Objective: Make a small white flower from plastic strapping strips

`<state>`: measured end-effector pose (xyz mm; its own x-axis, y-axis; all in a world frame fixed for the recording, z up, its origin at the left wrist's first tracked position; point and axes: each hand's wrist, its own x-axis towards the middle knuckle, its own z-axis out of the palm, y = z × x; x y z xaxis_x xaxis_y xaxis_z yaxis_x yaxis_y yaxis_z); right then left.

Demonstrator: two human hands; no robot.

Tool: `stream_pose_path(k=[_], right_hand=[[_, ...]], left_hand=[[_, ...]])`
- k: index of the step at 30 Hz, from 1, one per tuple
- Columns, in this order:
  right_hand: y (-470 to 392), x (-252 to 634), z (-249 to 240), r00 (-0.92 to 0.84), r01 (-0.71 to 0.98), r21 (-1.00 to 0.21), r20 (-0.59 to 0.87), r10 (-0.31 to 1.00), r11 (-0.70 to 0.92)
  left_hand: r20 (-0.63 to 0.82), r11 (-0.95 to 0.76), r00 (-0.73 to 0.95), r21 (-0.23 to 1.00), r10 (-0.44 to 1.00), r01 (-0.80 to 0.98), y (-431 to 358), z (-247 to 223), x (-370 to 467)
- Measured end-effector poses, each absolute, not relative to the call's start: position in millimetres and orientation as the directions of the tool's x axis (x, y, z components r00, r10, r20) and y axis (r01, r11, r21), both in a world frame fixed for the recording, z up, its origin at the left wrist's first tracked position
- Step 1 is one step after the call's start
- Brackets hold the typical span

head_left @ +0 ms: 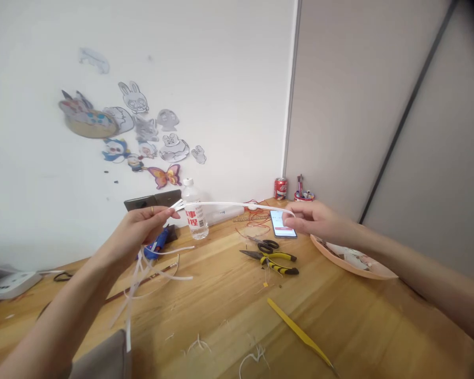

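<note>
My left hand [152, 218] pinches a bunch of thin white strips [133, 287], whose loose ends hang below it over the table. One white strip [229, 204] runs from that bunch across to my right hand [310, 217], bowing slightly upward between the two. Thumb and fingers of my right hand are closed on its far end. Both hands are raised above the table. Behind the strip stands a clear plastic bottle [197, 223] with a white cap. A phone [283, 227] with a lit screen lies just behind my right hand.
Yellow-and-black pliers [272, 259], scissors [266, 245] and yellow tweezers [296, 329] lie mid-table. A blue tool [157, 245] sits behind my left hand. At right is a pink tray [373, 272]; a red can [280, 188] stands at the back. White scraps [255, 355] lie in front.
</note>
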<state>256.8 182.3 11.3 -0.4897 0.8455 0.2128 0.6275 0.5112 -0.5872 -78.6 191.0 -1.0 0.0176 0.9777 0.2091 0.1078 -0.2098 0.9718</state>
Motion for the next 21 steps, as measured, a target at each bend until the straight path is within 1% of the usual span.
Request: stream_pose_path(k=[2, 5, 8, 11, 13, 16, 19, 21], right_hand=[[174.6, 250.3, 12.3, -0.492, 0.56, -0.676, 0.193, 0.849, 0.479], [171.1, 245.4, 11.0, -0.472, 0.498, -0.78, 0.122, 0.873, 0.378], [171.9, 248.4, 8.4, -0.477, 0.446, -0.853, 0.03, 0.878, 0.272], [171.0, 257.9, 6.6, -0.532, 0.383, -0.905, -0.054, 0.845, 0.183], [169.4, 265.6, 5.0, -0.555, 0.357, -0.925, -0.096, 0.826, 0.132], [171.3, 276.7, -2.8, -0.545, 0.369, -0.925, -0.141, 0.827, 0.086], [183.8, 286.5, -20.9, -0.474, 0.439, -0.895, -0.16, 0.866, 0.075], [195.0, 290.8, -38.0, -0.41, 0.518, -0.852, -0.165, 0.897, 0.08]], left_hand=[[0.204, -0.204, 0.016, 0.976, 0.979, 0.071, 193.1, -1.1, -81.9], [0.218, -0.218, -0.009, 0.976, 0.976, 0.028, 194.0, -0.1, -84.4], [0.239, -0.238, -0.043, 0.971, 0.97, 0.014, 195.0, 0.9, -87.8], [0.253, -0.252, -0.058, 0.967, 0.966, 0.028, 197.6, 0.3, -90.9], [0.264, -0.261, -0.061, 0.964, 0.963, 0.049, 198.9, -0.1, -92.5], [0.288, -0.281, -0.076, 0.955, 0.954, 0.094, 197.4, 2.0, -96.1], [0.323, -0.299, -0.122, 0.937, 0.938, 0.179, 192.4, 7.0, -100.4], [0.352, -0.302, -0.162, 0.914, 0.922, 0.269, 189.3, 10.0, -101.5]])
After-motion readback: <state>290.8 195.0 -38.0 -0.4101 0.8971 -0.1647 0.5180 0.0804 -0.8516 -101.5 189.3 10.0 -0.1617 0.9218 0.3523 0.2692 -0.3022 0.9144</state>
